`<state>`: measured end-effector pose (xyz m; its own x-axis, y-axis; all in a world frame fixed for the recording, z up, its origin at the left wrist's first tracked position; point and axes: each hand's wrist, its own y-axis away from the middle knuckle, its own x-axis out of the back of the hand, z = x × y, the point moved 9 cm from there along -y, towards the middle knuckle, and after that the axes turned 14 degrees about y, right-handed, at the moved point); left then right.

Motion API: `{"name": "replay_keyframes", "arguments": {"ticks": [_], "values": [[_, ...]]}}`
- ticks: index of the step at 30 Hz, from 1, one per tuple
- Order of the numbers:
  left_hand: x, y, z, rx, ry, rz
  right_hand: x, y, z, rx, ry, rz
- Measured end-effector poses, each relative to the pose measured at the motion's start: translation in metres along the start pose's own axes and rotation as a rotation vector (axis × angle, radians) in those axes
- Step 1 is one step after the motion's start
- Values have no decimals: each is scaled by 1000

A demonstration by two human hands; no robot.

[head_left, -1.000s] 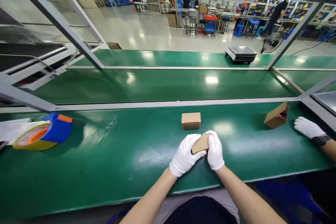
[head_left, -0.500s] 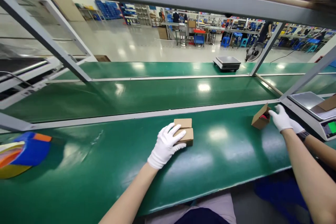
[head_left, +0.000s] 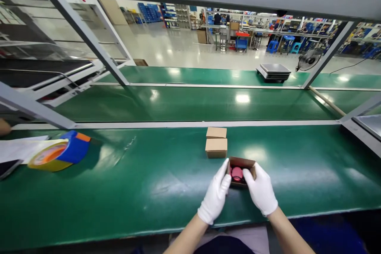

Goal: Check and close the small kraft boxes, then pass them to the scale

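Both my hands wear white gloves and grip a small open cardboard box (head_left: 241, 164) with a pink-red item (head_left: 237, 173) inside. My left hand (head_left: 216, 196) holds its left side, my right hand (head_left: 261, 189) its right side. The box rests on the green table (head_left: 119, 182) close to my body. Just beyond it stand two closed cardboard boxes, one nearer (head_left: 216, 148) and one farther (head_left: 216, 132), touching each other.
A tape dispenser (head_left: 58, 154) with yellow, orange and blue parts lies at the left beside white papers (head_left: 18, 149). A green conveyor belt (head_left: 193, 103) runs behind the table. A scale (head_left: 274, 72) and a fan (head_left: 308, 59) stand at the back right. Grey frame struts cross overhead.
My left hand set a closed box beside the other closed one. My right hand fetched the open box from the right, and both hands now hold it in front of me.
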<state>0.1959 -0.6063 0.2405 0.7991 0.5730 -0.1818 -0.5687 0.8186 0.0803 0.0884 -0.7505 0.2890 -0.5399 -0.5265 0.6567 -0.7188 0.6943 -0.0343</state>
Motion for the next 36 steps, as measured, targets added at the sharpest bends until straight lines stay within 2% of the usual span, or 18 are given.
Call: {"name": "replay_keyframes", "arguments": {"ticks": [2,3,6,8,10,13,15,17,19,21,23,25,27,32,36], "values": [[24,-8,9,40,51,34,-28,0,-20,31,-269,-208],[33,-10,13,63,68,12,-33,-1,-27,48,-369,-287],[39,-12,22,120,124,-117,-33,-8,-32,49,-423,-357],[35,-12,23,121,157,-128,-39,-10,-30,10,-380,-371],[30,-13,21,78,182,-67,-46,-10,-26,-24,-340,-344],[28,-17,21,-72,141,19,-40,-11,-23,32,-140,-138],[33,-14,32,-258,18,22,-25,-9,-33,205,-27,20],[36,-4,46,-458,-154,-59,-10,0,-51,463,43,84],[35,9,53,-567,-354,-187,-4,13,-65,697,147,31],[34,20,53,-615,-529,-252,-5,24,-70,807,285,-50],[33,27,56,-679,-624,-234,-8,31,-69,827,383,-77],[28,31,57,-734,-658,-198,-11,34,-67,825,435,-40],[22,28,54,-729,-669,-165,-16,33,-67,846,446,-21],[19,20,53,-666,-595,-112,-14,20,-68,890,382,-86],[17,24,52,-722,-632,-136,-12,16,-59,884,381,-129]]}}
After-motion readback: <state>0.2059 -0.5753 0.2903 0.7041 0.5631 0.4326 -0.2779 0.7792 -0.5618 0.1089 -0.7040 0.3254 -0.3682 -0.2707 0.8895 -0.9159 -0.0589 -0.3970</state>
